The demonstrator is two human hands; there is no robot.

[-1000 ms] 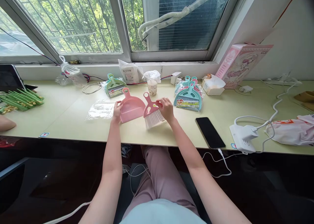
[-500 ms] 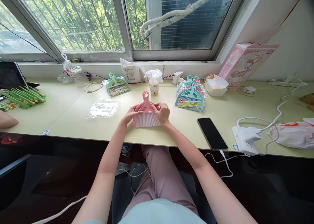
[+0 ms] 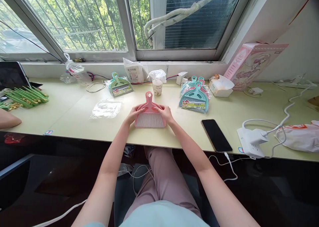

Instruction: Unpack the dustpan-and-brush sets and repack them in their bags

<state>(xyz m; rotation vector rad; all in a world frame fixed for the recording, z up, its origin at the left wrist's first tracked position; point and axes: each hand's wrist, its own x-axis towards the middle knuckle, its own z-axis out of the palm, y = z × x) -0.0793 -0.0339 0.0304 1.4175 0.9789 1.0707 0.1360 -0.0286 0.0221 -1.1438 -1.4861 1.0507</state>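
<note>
A pink mini dustpan and brush set (image 3: 150,119), brush nested on the pan, is on the table in front of me, handle pointing to the window and pale bristles toward me. My left hand (image 3: 135,114) grips its left side, thumb on the pink top. On the right side my right hand (image 3: 164,113) holds it the same way, fingers partly hidden behind the rim. To the left lies a flat clear plastic bag (image 3: 105,109). Wrapped green sets stand farther back, one at the left (image 3: 120,86) and several stacked at the right (image 3: 194,96).
Behind the set stands a cup (image 3: 157,87) covered with white plastic. A phone (image 3: 216,135) on a cable lies right, beside a white power strip (image 3: 250,142). Green stems (image 3: 27,97) and another person's arm (image 3: 9,119) are at the far left. A tissue pack (image 3: 221,86) sits back right.
My right hand has shifted from a pinch at the brush's right part to a hold on the set's right edge, thumb laid on top. The left hand keeps its grip.
</note>
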